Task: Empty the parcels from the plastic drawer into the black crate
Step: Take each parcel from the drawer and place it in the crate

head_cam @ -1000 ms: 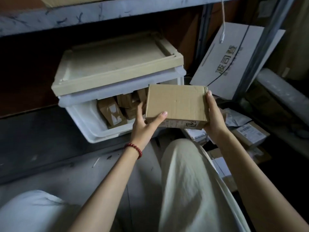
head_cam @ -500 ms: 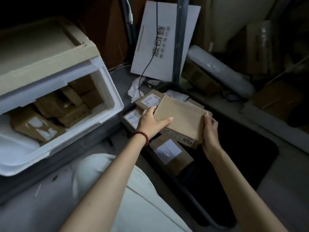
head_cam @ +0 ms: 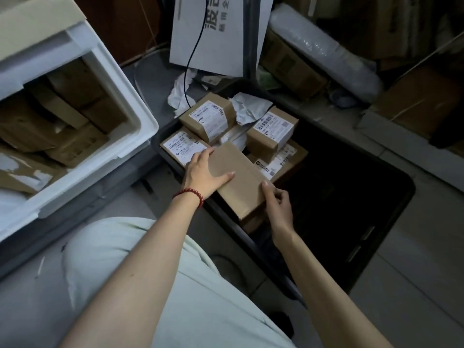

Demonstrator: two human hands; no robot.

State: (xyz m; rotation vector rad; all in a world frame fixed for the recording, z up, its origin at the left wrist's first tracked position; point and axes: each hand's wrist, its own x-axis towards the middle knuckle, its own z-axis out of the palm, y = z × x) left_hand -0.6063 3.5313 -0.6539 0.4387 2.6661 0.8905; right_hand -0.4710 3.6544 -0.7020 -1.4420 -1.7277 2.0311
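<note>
A plain brown cardboard parcel (head_cam: 238, 177) lies tilted inside the black crate (head_cam: 391, 197), at its left side, on top of other boxes. My left hand (head_cam: 206, 172) grips its left edge, thumb across the top. My right hand (head_cam: 277, 204) holds its near right corner with curled fingers. Behind it in the crate lie several labelled brown parcels (head_cam: 208, 116). The white plastic drawer (head_cam: 105, 151) stands pulled out at the left, with several brown parcels (head_cam: 70, 144) inside.
A white printed cardboard sheet (head_cam: 218, 33) leans against a metal post behind the crate, with a black cable hanging before it. Crumpled white paper (head_cam: 180, 91) lies beside the crate. A bubble-wrap roll (head_cam: 324, 49) and boxes fill the right. My knee is below.
Both hands carried the brown parcel from in front of the drawer rightwards and down into the crate. The view swung right and down with them.
</note>
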